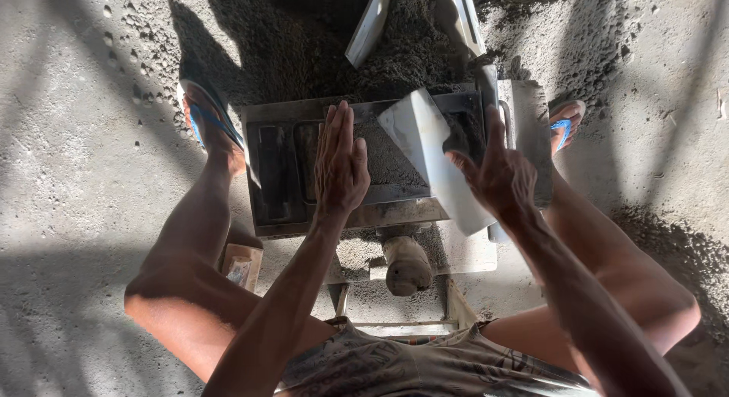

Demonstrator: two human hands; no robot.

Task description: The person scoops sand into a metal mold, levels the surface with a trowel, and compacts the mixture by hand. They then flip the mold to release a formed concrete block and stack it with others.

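The left hand (341, 163) lies flat, fingers straight and close together, pressing the grey gritty mix in the dark metal block mould (275, 173). The right hand (501, 177) grips 1 flat pale metal scoop (433, 150) tilted over the mould.

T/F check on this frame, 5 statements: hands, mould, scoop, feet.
1. The left hand lies flat, palm down, on the grey mix in the metal mould. True.
2. The right hand is empty. False: its fingers are on a pale flat scoop tilted over the mould.
3. The mould stands between the person's feet. True: a blue-strapped sandal sits at its left and the other sandal at its right.
4. The ground is covered with green grass. False: it is grey concrete floor with a sand pile beyond the mould.
5. Both hands wear gloves. False: both are bare.
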